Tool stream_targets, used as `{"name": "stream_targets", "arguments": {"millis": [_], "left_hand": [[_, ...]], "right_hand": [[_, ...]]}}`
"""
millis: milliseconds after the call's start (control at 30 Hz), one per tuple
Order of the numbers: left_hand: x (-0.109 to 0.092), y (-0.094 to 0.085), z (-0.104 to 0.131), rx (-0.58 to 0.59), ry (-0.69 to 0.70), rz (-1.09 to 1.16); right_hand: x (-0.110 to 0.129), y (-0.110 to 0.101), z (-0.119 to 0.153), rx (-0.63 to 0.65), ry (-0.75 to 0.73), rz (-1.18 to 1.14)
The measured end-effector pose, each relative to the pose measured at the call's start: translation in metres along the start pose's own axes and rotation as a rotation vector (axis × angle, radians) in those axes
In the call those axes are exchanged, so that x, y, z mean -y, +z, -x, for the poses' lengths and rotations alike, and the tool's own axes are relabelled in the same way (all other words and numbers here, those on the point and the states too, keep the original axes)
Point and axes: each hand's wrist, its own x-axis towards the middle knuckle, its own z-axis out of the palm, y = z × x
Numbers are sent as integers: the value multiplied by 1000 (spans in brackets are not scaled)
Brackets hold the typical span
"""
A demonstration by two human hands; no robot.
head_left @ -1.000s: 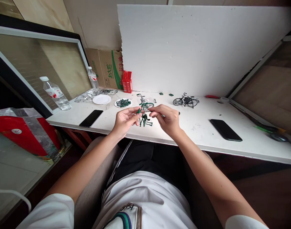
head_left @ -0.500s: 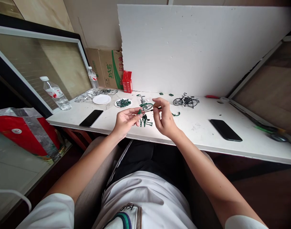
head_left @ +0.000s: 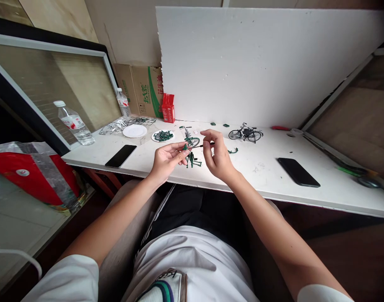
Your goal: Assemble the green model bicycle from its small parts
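Note:
My left hand (head_left: 169,158) pinches a small green model bike part (head_left: 185,147) between thumb and fingertips, above the table. In my right hand (head_left: 217,154) is a thin screwdriver (head_left: 202,146) with a dark handle; its shaft points left, with the tip close to the green part. Whether the tip touches the part, I cannot tell. Just below my fingers lies a dark green bicycle frame (head_left: 192,161). Behind my hands are a green-rimmed model wheel (head_left: 193,141) and grey fork pieces. A curved green piece (head_left: 233,151) rests right of my right hand.
An assembled black model bicycle (head_left: 246,133) stands at the back right. Phones lie on the left (head_left: 120,156) and right (head_left: 298,172). A plate of green parts (head_left: 153,136), a white plate (head_left: 134,131), silver and black sprues, water bottles (head_left: 74,122) and a red box (head_left: 168,109) occupy the left.
Both hands keep nearly the same place and grip. The green part has tilted slightly in my left fingers, and the screwdriver has shifted a little.

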Motion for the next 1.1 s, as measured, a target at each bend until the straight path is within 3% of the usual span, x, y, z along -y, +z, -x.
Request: {"name": "stream_targets", "arguments": {"millis": [500,833,1100], "left_hand": [[5,-1,-1,15,-4,27],[5,1,1,5,1,3],[2,0,0,-27,24,-15]], "right_hand": [[-1,-1,-1,59,-59,13],[1,-2,-1,65,49,-11],[0,1,-2,49,4,-58]]}}
